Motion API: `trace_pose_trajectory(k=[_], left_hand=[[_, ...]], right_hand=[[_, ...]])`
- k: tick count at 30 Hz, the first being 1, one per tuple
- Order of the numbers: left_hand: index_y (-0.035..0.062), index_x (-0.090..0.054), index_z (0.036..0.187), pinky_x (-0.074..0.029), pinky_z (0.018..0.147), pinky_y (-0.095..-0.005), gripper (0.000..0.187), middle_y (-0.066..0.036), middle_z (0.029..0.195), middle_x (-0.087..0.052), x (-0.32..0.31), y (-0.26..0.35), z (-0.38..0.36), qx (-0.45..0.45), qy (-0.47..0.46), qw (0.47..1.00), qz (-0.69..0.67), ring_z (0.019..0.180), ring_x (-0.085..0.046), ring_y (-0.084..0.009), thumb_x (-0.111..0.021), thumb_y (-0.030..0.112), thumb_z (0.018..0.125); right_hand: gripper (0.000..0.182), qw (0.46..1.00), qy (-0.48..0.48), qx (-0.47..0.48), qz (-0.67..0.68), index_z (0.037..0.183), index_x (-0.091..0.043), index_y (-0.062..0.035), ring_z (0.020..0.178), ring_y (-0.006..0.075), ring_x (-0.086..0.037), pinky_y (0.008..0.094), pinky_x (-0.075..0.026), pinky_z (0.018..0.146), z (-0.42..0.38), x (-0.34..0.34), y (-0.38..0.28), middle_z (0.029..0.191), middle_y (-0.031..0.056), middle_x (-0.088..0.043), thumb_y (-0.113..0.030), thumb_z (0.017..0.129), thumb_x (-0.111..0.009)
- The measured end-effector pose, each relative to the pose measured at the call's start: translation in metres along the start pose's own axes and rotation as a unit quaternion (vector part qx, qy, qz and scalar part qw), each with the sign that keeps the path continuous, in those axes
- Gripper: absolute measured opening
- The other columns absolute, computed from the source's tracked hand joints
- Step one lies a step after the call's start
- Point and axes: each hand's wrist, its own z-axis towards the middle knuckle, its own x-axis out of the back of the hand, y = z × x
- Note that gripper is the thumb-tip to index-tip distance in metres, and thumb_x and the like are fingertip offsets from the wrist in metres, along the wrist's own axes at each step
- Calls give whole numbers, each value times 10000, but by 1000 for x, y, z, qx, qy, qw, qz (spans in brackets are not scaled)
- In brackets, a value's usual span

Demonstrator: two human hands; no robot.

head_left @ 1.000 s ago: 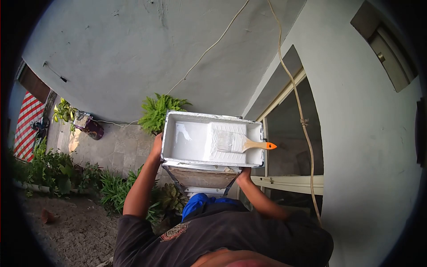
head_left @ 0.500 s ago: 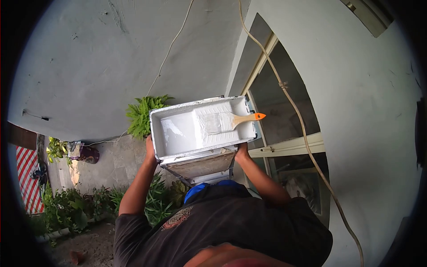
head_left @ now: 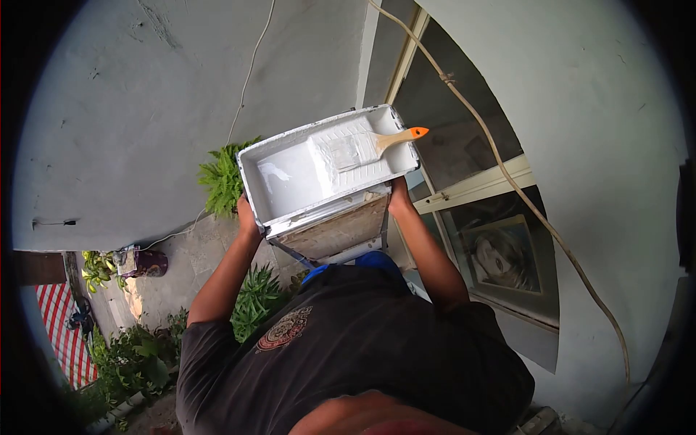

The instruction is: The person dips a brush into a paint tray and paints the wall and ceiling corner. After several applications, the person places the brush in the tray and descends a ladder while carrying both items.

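A white paint tray (head_left: 245, 168) rests on top of a worn stepladder (head_left: 335, 226) directly in front of me. Wet white paint lies in the tray's left end. Across its ribbed slope lies a flat paintbrush (head_left: 391, 138) with a wooden handle, an orange tip and paint-covered bristles. My left hand (head_left: 248, 217) is closed at the ladder's left side, just under the tray's near corner. On the opposite side, my right hand (head_left: 398, 196) closes at the ladder top below the tray's right end. Both sets of fingertips are largely hidden behind the ladder and tray.
A grey wall (head_left: 145, 130) stands ahead, with a green fern (head_left: 221, 179) at its foot. Windows (head_left: 500, 250) line the right side, and a loose cable (head_left: 500, 156) hangs before them. At left are a potted plant (head_left: 148, 262) and leafy plants (head_left: 148, 355).
The tray, stepladder and both hands appear higher in view and tilted slightly more. My view has shifted, showing more of the right-hand window. Both hands keep their places beside the ladder top.
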Motion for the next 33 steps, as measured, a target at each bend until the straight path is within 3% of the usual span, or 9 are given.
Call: trace_pose_trajectory(k=[3, 9, 13, 14, 15, 17, 18, 21, 33], left_hand=[[-49, -590, 1045, -531, 607, -305, 242, -94, 860, -645, 5, -7, 6, 15, -13, 1000, -22, 676, -630, -168, -459, 135, 957], [-8, -571, 1146, -512, 690, -295, 322, -72, 943, -641, 33, -5, 18, 8, -37, 990, 134, 781, -611, -133, -412, 232, 999], [-12, -447, 1342, -434, 948, -348, 440, -131, 1267, -537, -9, 43, -32, -148, 51, 955, 253, 1104, -546, -198, -390, 276, 1014], [33, -415, 1395, -287, 1104, -355, 428, -156, 1431, -418, -2, 41, -26, -211, 2, 947, 243, 1323, -387, -251, -391, 234, 1017], [33, -415, 1395, -287, 1104, -355, 428, -156, 1431, -418, -1, 44, -25, -211, -2, 946, 244, 1323, -387, -251, -391, 234, 1017], [85, -459, 1380, -243, 1126, -387, 423, -173, 1478, -358, -7, 51, -26, -401, 9, 826, 397, 1393, -292, -302, -380, 64, 965], [98, -483, 1366, -207, 1146, -404, 464, -158, 1492, -347, -9, 55, -28, -398, 10, 825, 402, 1418, -228, -333, -377, -8, 926], [102, -494, 1360, -188, 1159, -431, 479, -131, 1525, -307, 4, 57, -17, -396, -27, 771, 498, 1431, -195, -349, -378, -16, 910], [72, -388, 1441, -141, 1170, -471, 529, -125, 1565, -221, -27, 68, -49, -453, -85, 773, 437, 1449, -99, -397, -503, 122, 927]], right_hand=[[419, 994, 31, 63, -86, 1190, -566, -41, 923, 160, -559, 288, -428, 815, -16, -2, -5, 1046, 52, -607, -368, 968, -429], [567, 985, 115, 124, -46, 1289, -506, -41, 1114, 200, -506, 401, -377, 950, -41, 4, -50, 1234, 63, -548, -498, 963, -420], [607, 985, -8, 164, -52, 1358, -467, -32, 1204, 193, -473, 381, -321, 1030, -62, -17, -94, 1328, 78, -512, -497, 971, -417], [635, 979, -69, 174, -82, 1377, -432, -17, 1243, 204, -446, 380, -307, 1054, -59, -21, -98, 1361, 87, -486, -503, 968, -415], [665, 968, -128, 184, -112, 1395, -397, -1, 1281, 216, -419, 378, -293, 1078, -56, -23, -101, 1394, 96, -459, -508, 965, -412], [696, 971, -144, 166, -91, 1402, -374, 23, 1295, 215, -417, 358, -281, 1102, -51, -33, -103, 1409, 109, -449, -522, 970, -407], [712, 978, -137, 137, -73, 1406, -370, 19, 1282, 216, -434, 363, -295, 1094, -48, -37, -104, 1395, 110, -464, -540, 966, -406], [691, 989, -137, 53, -11, 1391, -396, 4, 1243, 214, -485, 368, -340, 1068, -47, -43, -112, 1353, 103, -513, -542, 967, -418], [435, 988, -97, 77, -91, 1319, -485, -5, 1194, 210, -526, 370, -384, 1046, -86, -60, -124, 1264, 85, -575, -265, 973, -524]])
